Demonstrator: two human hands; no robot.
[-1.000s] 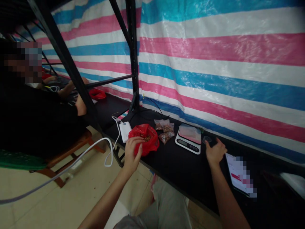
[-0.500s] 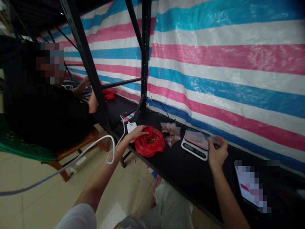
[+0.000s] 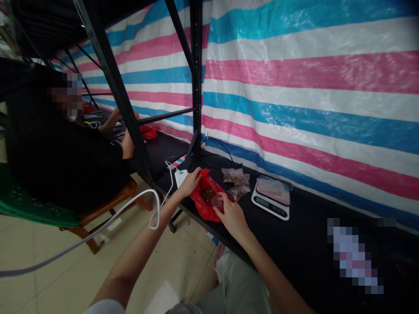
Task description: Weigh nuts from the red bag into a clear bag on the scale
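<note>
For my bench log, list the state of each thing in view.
Near red bag: open, brown bits inside
Left hand: gripping its rim
Cup: held at the bag's mouth, contents unclear
Right hand: holding cup
Small bags: filled, clustered
Scale: clear plastic on top, reading illegible
White device: cable attached
Chair: occupied
Pixelated item: unreadable

Red bag [image 3: 207,213] and scale [image 3: 270,206] obstruct; dim tabletop [image 3: 307,222] rightward seems open.
</note>
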